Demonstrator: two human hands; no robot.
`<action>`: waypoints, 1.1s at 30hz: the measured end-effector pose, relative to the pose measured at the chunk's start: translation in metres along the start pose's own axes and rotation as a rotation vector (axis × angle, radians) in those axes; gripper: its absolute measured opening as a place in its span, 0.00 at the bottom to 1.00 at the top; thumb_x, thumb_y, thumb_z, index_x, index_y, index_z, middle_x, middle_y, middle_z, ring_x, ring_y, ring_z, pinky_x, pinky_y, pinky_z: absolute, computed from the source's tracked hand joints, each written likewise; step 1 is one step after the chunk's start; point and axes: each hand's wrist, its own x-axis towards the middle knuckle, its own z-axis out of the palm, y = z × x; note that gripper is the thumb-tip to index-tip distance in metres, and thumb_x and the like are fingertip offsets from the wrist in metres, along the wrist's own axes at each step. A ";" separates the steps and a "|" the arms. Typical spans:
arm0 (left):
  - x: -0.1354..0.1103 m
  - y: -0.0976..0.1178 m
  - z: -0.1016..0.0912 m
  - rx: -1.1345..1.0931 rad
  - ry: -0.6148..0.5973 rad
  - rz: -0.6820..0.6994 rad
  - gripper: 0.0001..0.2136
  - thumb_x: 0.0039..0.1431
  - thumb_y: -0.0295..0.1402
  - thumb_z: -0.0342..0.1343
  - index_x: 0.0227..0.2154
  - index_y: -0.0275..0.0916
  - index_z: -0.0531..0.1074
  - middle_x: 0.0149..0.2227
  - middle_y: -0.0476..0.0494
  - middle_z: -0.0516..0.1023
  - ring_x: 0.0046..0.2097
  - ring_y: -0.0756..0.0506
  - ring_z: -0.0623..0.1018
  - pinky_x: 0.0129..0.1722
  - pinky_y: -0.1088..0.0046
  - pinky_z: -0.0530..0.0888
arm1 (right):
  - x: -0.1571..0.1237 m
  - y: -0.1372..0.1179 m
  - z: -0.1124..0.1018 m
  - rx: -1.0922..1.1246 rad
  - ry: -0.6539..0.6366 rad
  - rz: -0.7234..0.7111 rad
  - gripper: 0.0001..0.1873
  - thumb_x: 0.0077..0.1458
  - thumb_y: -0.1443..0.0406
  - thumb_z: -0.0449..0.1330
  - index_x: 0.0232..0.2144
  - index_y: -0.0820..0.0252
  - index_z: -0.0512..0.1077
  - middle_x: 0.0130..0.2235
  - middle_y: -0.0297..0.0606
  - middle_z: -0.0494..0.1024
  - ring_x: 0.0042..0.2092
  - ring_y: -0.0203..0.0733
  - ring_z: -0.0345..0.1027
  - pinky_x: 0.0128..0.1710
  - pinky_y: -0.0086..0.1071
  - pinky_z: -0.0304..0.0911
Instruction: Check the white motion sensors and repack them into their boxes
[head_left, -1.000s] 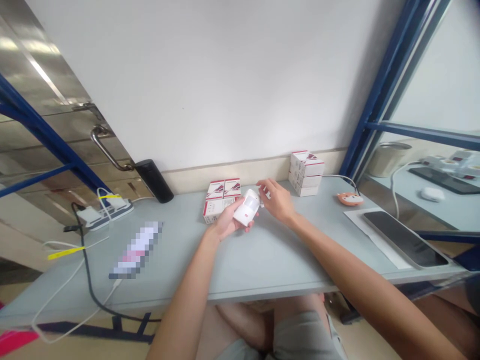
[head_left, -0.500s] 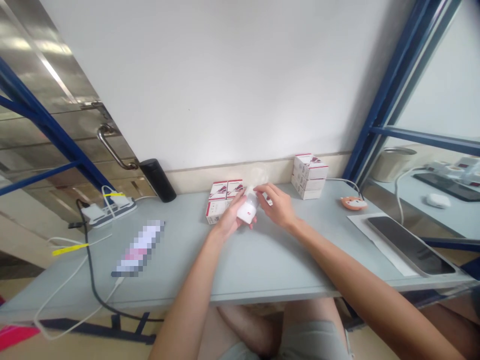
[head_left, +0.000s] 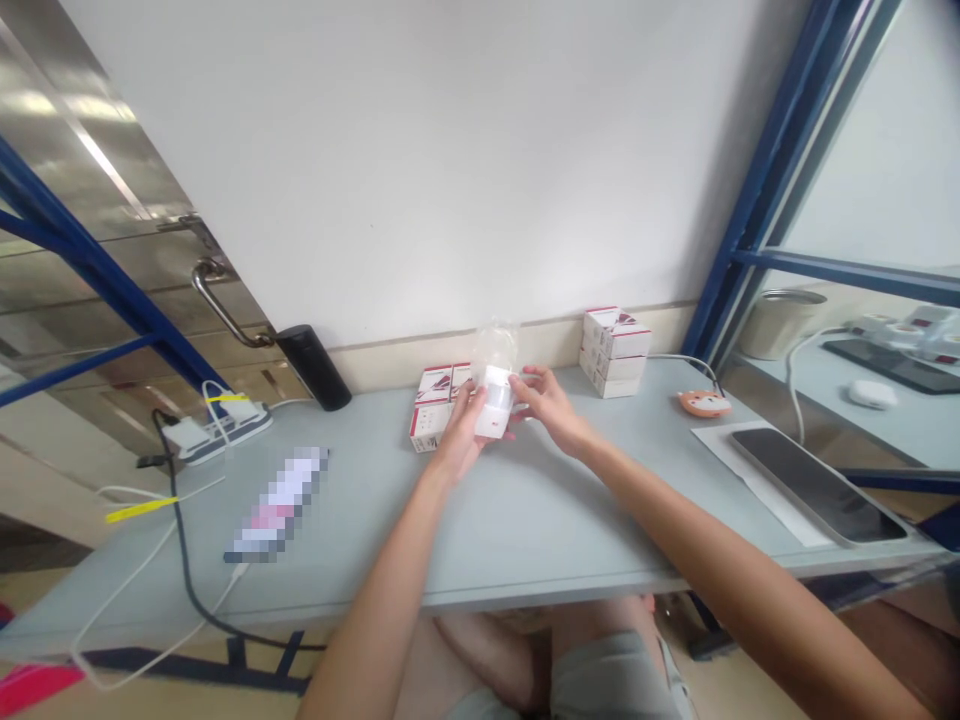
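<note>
Taking the white device (head_left: pixel 496 418) as the middle of the clock, the left hand (head_left: pixel 463 432) wraps around it from the 8 o'clock side, fingers closed on its body, holding it above the grey surface (head_left: pixel 570 530). A clear plastic bag (head_left: pixel 496 343) rises at its 12 o'clock end; how much of the device sits inside is hard to tell. The right hand (head_left: pixel 550 408) is at 3 o'clock, half curled, thumb at the device's edge; whether it grips device or bag cannot be told. Just beside the left hand, at 9 o'clock, red-and-white boxes (head_left: pixel 430 418) lie close together, and at 2 o'clock stands a stack of similar boxes (head_left: pixel 613 352); neither group's contents can be seen. Behind the clear panel between 2 and 3 o'clock stands a metal container (head_left: pixel 782 328), its inside hidden.
</note>
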 end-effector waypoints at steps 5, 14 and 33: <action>0.003 -0.019 0.003 0.064 -0.008 0.027 0.24 0.59 0.50 0.69 0.53 0.47 0.71 0.51 0.44 0.82 0.53 0.40 0.81 0.53 0.61 0.76 | 0.011 -0.010 -0.049 -0.045 -0.323 0.042 0.26 0.54 0.45 0.70 0.43 0.58 0.79 0.44 0.41 0.82 0.46 0.48 0.75 0.51 0.42 0.71; 0.003 -0.033 0.015 0.185 -0.091 0.067 0.26 0.46 0.31 0.76 0.49 0.40 0.76 0.57 0.35 0.81 0.63 0.32 0.77 0.67 0.53 0.68 | 0.020 -0.011 -0.096 -0.317 -0.428 0.066 0.25 0.49 0.50 0.74 0.45 0.58 0.80 0.45 0.40 0.83 0.48 0.50 0.75 0.51 0.41 0.66; 0.006 -0.051 0.013 0.366 -0.095 0.138 0.36 0.53 0.35 0.73 0.63 0.43 0.66 0.66 0.32 0.73 0.66 0.34 0.75 0.68 0.51 0.69 | 0.023 -0.004 -0.096 -0.621 -0.635 0.061 0.31 0.49 0.53 0.73 0.55 0.57 0.79 0.52 0.44 0.84 0.50 0.53 0.77 0.52 0.43 0.70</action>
